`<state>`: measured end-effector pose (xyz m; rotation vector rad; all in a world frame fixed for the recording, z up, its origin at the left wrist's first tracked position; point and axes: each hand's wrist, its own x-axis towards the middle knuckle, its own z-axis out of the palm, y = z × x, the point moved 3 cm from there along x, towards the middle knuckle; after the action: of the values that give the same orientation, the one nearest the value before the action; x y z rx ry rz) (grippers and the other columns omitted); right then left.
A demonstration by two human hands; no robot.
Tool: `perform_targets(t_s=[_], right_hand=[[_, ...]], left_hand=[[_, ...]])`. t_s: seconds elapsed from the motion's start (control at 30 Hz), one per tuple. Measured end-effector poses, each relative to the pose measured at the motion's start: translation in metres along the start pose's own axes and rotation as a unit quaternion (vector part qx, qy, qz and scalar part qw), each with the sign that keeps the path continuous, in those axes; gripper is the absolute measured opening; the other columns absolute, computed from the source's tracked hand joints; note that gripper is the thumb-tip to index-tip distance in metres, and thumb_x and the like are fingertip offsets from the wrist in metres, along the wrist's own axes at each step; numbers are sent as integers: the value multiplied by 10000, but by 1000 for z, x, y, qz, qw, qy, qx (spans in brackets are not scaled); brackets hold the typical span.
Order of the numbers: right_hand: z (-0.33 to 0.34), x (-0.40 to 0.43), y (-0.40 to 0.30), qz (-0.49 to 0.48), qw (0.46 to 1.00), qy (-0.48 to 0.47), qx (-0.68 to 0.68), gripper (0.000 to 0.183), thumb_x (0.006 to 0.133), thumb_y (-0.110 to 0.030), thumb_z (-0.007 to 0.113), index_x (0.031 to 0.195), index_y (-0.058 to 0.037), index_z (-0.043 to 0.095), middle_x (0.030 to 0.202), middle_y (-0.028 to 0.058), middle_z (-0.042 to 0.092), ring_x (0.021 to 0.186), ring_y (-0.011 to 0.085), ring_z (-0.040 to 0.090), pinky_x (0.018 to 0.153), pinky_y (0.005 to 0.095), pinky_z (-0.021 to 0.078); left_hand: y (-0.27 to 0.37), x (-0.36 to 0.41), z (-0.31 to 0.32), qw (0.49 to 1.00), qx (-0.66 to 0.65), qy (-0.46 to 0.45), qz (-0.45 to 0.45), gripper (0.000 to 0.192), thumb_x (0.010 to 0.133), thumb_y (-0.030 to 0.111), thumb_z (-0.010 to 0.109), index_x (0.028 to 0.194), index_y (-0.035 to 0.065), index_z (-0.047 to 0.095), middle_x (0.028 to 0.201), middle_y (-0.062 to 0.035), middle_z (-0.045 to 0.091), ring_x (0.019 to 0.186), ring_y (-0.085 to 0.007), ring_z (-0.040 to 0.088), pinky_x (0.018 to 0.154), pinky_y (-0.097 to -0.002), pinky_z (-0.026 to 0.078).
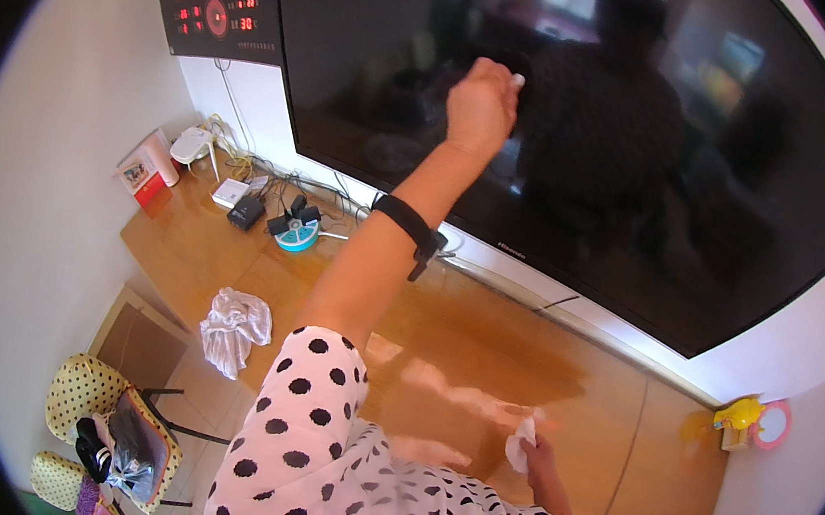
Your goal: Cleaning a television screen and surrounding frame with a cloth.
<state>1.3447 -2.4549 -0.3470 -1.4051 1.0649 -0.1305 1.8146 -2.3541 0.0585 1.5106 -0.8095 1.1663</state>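
My left hand (481,106) is raised in front of the dark screen of a wall-mounted television (686,233). Its fingers are closed on a small white item (518,81), probably tissue or cloth, mostly hidden by the hand. Whether it touches the glass I cannot tell. Low on the right, my right hand (543,460) grips a crumpled white tissue or cloth (519,446) above or at the wooden cabinet top (594,397). A wrinkled whitish cloth (235,329) lies on the cabinet top at the left, apart from both hands.
Beneath the screen stand a round power strip (298,234), black adapters (245,213), a white router (192,145) and tangled cables. A digital wall clock (221,0) hangs left of the television. A pink-framed mirror (774,425) and yellow figure (743,414) stand far right. Dotted chairs (85,393) are lower left.
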Motion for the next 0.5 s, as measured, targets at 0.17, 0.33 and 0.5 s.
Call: perform_targets(t_s=[0.17, 0.33, 0.5], right_hand=[[-2, -14, -12, -22, 1000, -10, 19, 314, 876, -127, 600, 1153, 18, 576, 946, 72, 636, 786, 187, 625, 663, 314, 520], [-15, -16, 5, 42, 999, -1, 25, 307, 877, -145, 608, 1139, 12, 577, 934, 75, 638, 758, 192, 629, 618, 329, 522], [-27, 1, 22, -2, 999, 32, 38, 312, 881, -154, 612, 1143, 10, 571, 935, 78, 640, 732, 198, 630, 605, 339, 525]], left_hand=[[-24, -35, -20, 987, -25, -13, -160, 207, 830, 175, 699, 760, -11, 641, 714, -136, 640, 633, -264, 632, 633, -351, 493], [-17, -39, -13, 959, -116, -54, -253, 225, 831, 187, 705, 791, -22, 631, 685, -105, 660, 640, -152, 629, 625, -290, 494], [4, 15, 5, 969, -136, 0, -204, 208, 811, 167, 704, 766, -25, 638, 644, -114, 662, 598, -195, 651, 603, -305, 500]])
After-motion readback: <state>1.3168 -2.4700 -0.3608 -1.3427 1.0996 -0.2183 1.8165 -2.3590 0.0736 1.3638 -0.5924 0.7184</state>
